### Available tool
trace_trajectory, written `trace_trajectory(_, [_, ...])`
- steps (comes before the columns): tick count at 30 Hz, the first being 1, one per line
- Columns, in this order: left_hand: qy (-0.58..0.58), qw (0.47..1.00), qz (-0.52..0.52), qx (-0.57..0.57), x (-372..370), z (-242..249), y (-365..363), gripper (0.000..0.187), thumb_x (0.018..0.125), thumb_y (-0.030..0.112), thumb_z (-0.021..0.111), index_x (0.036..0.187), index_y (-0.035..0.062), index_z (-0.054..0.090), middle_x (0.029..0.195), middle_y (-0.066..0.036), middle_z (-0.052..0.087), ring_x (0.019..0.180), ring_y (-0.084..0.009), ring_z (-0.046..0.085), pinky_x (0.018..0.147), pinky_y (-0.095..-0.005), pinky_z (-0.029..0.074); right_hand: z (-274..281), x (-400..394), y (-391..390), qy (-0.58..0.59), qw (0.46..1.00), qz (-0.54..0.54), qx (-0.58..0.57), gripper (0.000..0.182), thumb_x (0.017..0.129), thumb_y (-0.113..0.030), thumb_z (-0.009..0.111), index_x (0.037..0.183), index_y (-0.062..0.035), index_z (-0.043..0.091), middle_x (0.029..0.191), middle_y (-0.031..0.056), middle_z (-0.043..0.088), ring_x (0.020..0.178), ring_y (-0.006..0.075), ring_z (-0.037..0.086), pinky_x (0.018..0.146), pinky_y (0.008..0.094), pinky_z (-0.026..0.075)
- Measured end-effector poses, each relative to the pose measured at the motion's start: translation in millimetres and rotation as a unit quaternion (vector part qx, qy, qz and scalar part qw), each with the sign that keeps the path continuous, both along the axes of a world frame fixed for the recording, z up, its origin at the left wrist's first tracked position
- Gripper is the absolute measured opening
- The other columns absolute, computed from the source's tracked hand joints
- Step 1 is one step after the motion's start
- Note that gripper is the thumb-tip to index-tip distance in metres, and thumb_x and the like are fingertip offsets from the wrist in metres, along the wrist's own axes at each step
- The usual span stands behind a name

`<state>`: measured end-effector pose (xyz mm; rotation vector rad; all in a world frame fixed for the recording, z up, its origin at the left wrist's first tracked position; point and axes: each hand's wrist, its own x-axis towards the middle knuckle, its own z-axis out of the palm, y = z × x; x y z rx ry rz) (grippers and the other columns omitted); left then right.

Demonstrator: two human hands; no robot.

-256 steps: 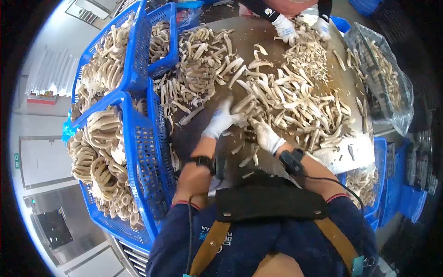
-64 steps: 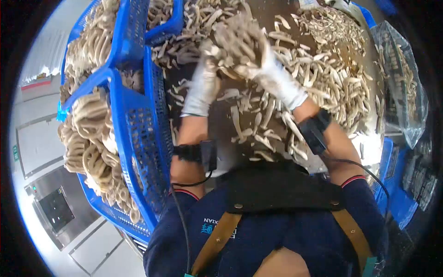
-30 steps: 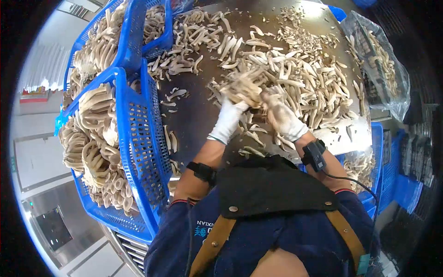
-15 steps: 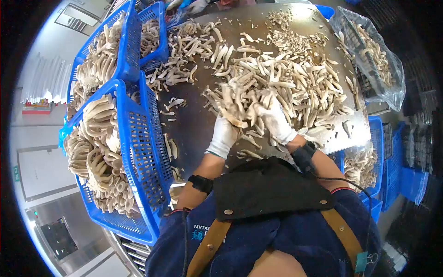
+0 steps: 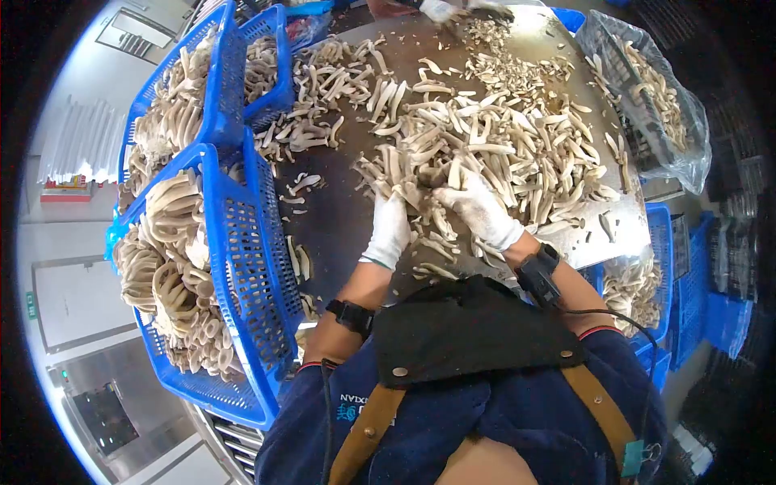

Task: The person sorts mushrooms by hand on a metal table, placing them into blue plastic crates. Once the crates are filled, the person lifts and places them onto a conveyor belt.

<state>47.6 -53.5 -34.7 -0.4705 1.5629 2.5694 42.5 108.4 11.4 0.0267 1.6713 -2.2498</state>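
My left hand (image 5: 390, 225), in a white glove, is wrapped round the near side of a cluster of mushrooms (image 5: 411, 162). My gloved right hand (image 5: 483, 214) is at the right side of that cluster, its fingers closed round a mushroom whose stem shows above them. Part of the cluster hides my left fingertips. Spread beyond and to the right of both hands is a heap of loose, long-stemmed mushrooms (image 5: 533, 153). A few mushroom pieces (image 5: 436, 242) lie on the metal table (image 5: 335, 210) between my wrists.
Blue baskets (image 5: 242, 218) full of mushroom clusters stand along the left edge. At the right are a crate lined with clear plastic (image 5: 651, 97) and another blue basket (image 5: 659, 242) holding mushrooms. Small scraps (image 5: 493, 61) lie at the back, near a co-worker's gloved hand (image 5: 443, 10).
My left hand has moved slightly up and turned against the cluster. A pale mushroom piece beside it no longer shows there. The co-worker's hands have shifted right along the far edge.
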Motion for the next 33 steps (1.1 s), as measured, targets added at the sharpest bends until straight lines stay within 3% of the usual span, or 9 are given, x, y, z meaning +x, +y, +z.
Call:
trace_trajectory(10, [0.024, 0.985, -0.043, 0.164, 11.2, 21.7, 5.7, 0.034, 0.097, 0.011, 0.050, 0.129, 0.0002, 0.045, 0.113, -0.010, 0.060, 0.096, -0.0206, 0.063, 0.078, -0.0337, 0.056, -12.5, -14.9, 17.0, 0.075, 0.996, -0.047, 0.027, 0.032, 0.085, -0.004, 0.059, 0.116, 0.0010, 0.054, 0.091, 0.0028, 0.060, 0.079, 0.0111, 0.056, 0.070, 0.0250, 0.047])
trace_trajectory(12, [0.052, 0.990, -0.122, 0.053, 9.3, 2.2, -8.3, 0.048, 0.093, 0.016, 0.058, 0.134, -0.0021, 0.041, 0.121, -0.011, 0.057, 0.103, -0.0186, 0.060, 0.084, -0.0333, 0.053, -19.2, -17.7, 27.7, 0.142, 0.981, 0.033, 0.126, 0.039, 0.088, -0.004, 0.057, 0.125, -0.0015, 0.045, 0.103, 0.0057, 0.058, 0.092, 0.0132, 0.056, 0.081, 0.0275, 0.046])
trace_trajectory(14, [0.059, 0.976, -0.209, 0.003, 13.0, 3.3, -8.6, 0.054, 0.091, 0.018, 0.062, 0.136, -0.0003, 0.040, 0.121, -0.010, 0.056, 0.103, -0.0169, 0.058, 0.085, -0.0325, 0.051, -26.2, -19.7, 25.3, 0.005, 1.000, 0.021, -0.010, 0.038, 0.087, -0.003, 0.056, 0.124, -0.0003, 0.046, 0.105, 0.0059, 0.056, 0.095, 0.0131, 0.054, 0.083, 0.0272, 0.046])
trace_trajectory(16, [0.019, 0.958, -0.276, 0.072, 18.6, 23.2, -2.2, 0.060, 0.087, 0.019, 0.067, 0.138, 0.0027, 0.040, 0.120, -0.008, 0.056, 0.100, -0.0155, 0.057, 0.085, -0.0313, 0.050, -44.0, -20.8, 29.0, 0.105, 0.981, 0.030, 0.162, 0.042, 0.084, 0.001, 0.056, 0.124, 0.0011, 0.045, 0.105, 0.0053, 0.054, 0.097, 0.0140, 0.052, 0.085, 0.0272, 0.046])
trace_trajectory(18, [0.016, 0.972, -0.228, 0.046, 21.8, 31.1, 4.9, 0.019, 0.093, 0.014, 0.058, 0.110, 0.0055, 0.059, 0.094, -0.003, 0.063, 0.082, -0.0138, 0.062, 0.072, -0.0289, 0.054, -38.0, -19.9, 33.0, 0.203, 0.927, 0.053, 0.310, 0.045, 0.083, 0.002, 0.056, 0.126, 0.0017, 0.044, 0.106, 0.0049, 0.054, 0.098, 0.0139, 0.052, 0.086, 0.0268, 0.045])
trace_trajectory(22, [0.005, 0.987, -0.121, 0.105, 23.6, -11.7, -0.2, 0.023, 0.096, 0.014, 0.054, 0.117, 0.0049, 0.053, 0.099, -0.005, 0.062, 0.085, -0.0160, 0.063, 0.073, -0.0310, 0.054, -40.0, -27.2, 34.4, 0.061, 0.980, -0.007, 0.191, 0.060, 0.081, 0.001, 0.058, 0.137, 0.0041, 0.036, 0.113, 0.0078, 0.054, 0.097, 0.0132, 0.054, 0.085, 0.0252, 0.046])
trace_trajectory(24, [-0.006, 0.988, -0.093, 0.120, 13.1, -4.1, -15.8, 0.034, 0.097, 0.015, 0.053, 0.129, 0.0064, 0.043, 0.111, -0.009, 0.059, 0.097, -0.0203, 0.062, 0.081, -0.0363, 0.055, -25.2, -28.3, 38.7, 0.057, 0.990, -0.074, 0.102, 0.062, 0.082, -0.003, 0.060, 0.138, -0.0020, 0.033, 0.096, 0.0052, 0.054, 0.074, 0.0150, 0.058, 0.050, 0.0236, 0.048])
trace_trajectory(28, [-0.013, 0.996, -0.078, 0.039, 14.2, 3.3, -14.0, 0.030, 0.100, 0.019, 0.044, 0.128, 0.0073, 0.043, 0.108, -0.009, 0.058, 0.096, -0.0220, 0.062, 0.082, -0.0403, 0.056, -10.9, -22.9, 26.9, 0.335, 0.868, -0.120, 0.346, 0.057, 0.085, -0.017, 0.066, 0.135, -0.0018, 0.042, 0.102, 0.0144, 0.053, 0.079, 0.0184, 0.062, 0.058, 0.0278, 0.051])
trace_trajectory(33, [-0.040, 0.993, -0.050, 0.097, 17.0, 5.7, 10.8, 0.027, 0.098, 0.016, 0.048, 0.122, 0.0038, 0.047, 0.103, -0.010, 0.059, 0.087, -0.0214, 0.064, 0.075, -0.0378, 0.058, -15.5, -2.6, 6.5, -0.025, 0.999, -0.016, 0.019, 0.019, 0.092, -0.020, 0.059, 0.085, -0.0042, 0.050, 0.074, 0.0006, 0.056, 0.067, 0.0097, 0.052, 0.058, 0.0229, 0.041])
